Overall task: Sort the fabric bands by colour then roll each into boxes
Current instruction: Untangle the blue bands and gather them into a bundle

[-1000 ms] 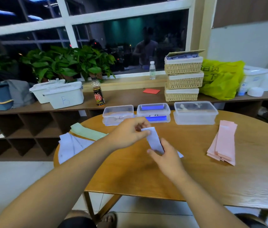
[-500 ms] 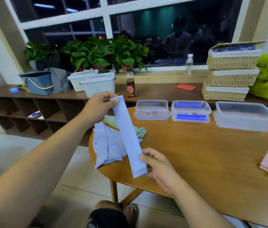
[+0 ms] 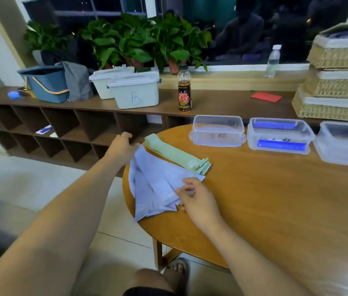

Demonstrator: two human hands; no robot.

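While half a second ago the left hand [image 3: 124, 146] held one lavender band up in the air and the right hand [image 3: 198, 199] was at its lower end, now no band is lifted and both hands are down at the lavender bands [image 3: 156, 184], which lie fanned out on the left part of the bench [image 3: 275, 210], partly over its edge. The left hand is at the far end of this pile with its fingers curled; I cannot tell if it grips a band or only touches it. The right hand is at the near end, its fingers loosely bent and its fingertips resting on the cloth. Just behind the pile lie the green bands [image 3: 175, 154], stacked and touching it. The bench is round and of light wood. At its far side three clear boxes stand in a row: the left box [image 3: 217, 130] has handwriting on its front that I cannot read, the middle box [image 3: 279, 135] holds bright blue rolls, and the right box [image 3: 343, 144] is cut by the frame. Behind runs a long dark shelf [image 3: 211, 101] under a window, with plants [image 3: 136, 41], a blue basket [image 3: 45, 84], wicker baskets [image 3: 339, 82], a red envelope [image 3: 265, 97] and a drink bottle [image 3: 184, 90] with a red label too small to read. A white bin [image 3: 135, 90] there bears a blue handwritten mark like "5" or "b".
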